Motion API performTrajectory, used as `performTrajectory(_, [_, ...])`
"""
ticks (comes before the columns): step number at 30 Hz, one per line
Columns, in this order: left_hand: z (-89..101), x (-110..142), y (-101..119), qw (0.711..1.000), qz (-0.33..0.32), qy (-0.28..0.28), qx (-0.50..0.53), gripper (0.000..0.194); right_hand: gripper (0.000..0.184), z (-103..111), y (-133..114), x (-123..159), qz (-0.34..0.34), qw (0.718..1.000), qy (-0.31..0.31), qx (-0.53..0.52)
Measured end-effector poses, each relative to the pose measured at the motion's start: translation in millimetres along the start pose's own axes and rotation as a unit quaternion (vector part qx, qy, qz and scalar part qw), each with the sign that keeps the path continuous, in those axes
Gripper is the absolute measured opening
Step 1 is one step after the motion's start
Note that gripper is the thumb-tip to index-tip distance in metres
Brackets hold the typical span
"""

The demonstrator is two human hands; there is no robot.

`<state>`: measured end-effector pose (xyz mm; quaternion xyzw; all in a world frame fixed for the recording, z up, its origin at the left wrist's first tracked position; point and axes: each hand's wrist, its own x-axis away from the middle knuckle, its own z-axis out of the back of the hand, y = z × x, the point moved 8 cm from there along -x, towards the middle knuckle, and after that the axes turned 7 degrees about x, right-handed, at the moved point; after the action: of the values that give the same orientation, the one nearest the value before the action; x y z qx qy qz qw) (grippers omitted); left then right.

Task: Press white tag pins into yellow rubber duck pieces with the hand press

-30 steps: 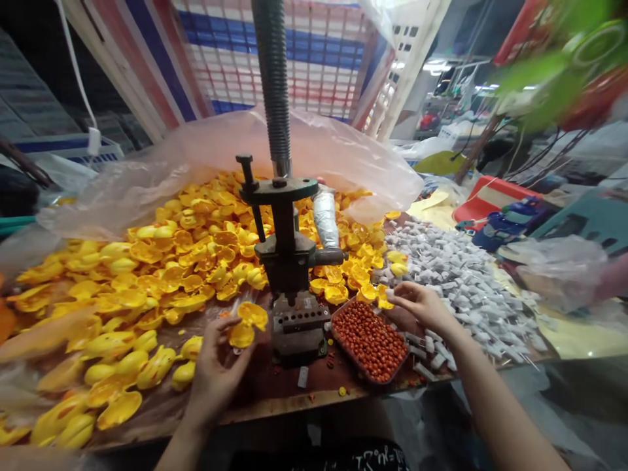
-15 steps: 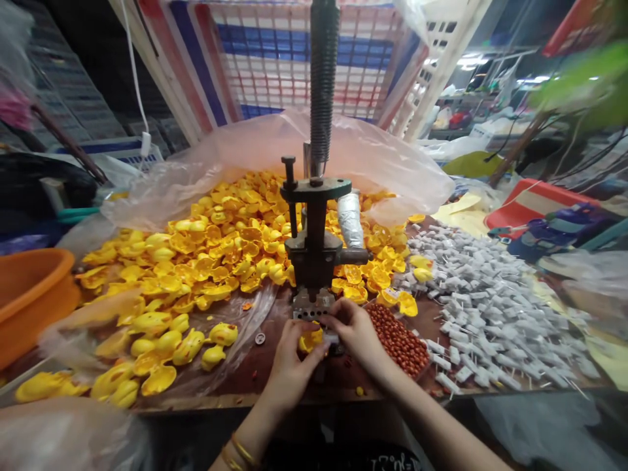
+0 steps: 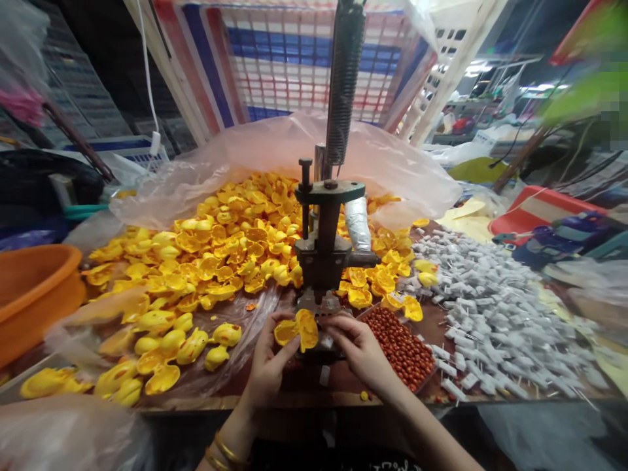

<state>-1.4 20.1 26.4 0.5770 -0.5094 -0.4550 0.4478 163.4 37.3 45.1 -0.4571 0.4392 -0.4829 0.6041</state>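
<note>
My left hand (image 3: pixel 267 361) pinches a yellow plastic toy shell (image 3: pixel 305 330), its hollow side showing, between thumb and fingers. The shell is just in front of the base of a dark metal hand press (image 3: pixel 324 252). My right hand (image 3: pixel 362 353) is closed to the right of the shell, thumb and fingertips drawn together at the press's lower block. What those fingertips hold, if anything, is too small to name. Beneath the right hand, a tray of small reddish-brown beads (image 3: pixel 398 347) sits close by.
Behind the press and to its left lies a big heap of yellow shells (image 3: pixel 220 242) on clear plastic sheeting (image 3: pixel 275 140). Many grey-white small parts with thin pins (image 3: pixel 490 307) are piled at right. An orange tub (image 3: pixel 36 301) stands at the left edge.
My left hand has drawn the yellow shell left and up from the press base, and its hollow side has come into view. My right hand remains near the block. The camera view has shifted slightly.
</note>
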Motion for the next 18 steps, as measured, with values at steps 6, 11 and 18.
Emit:
performTrajectory(6, [-8.1, 1, 10, 0.997, 0.002, -0.081, -0.013, 0.030, 0.016, 1, 3, -8, -0.044, 0.989, -0.024, 0.137])
performTrajectory(11, [-27.4, 5, 27, 0.984, -0.038, -0.166, -0.056, 0.023, 0.031, -7, 4, -14, -0.074, 0.978, -0.045, 0.188])
performTrajectory(18, [-25.0, 6, 24, 0.981, 0.036, -0.192, -0.019, 0.034, 0.038, -15, 13, -10, -0.103, 0.988, -0.056, 0.103])
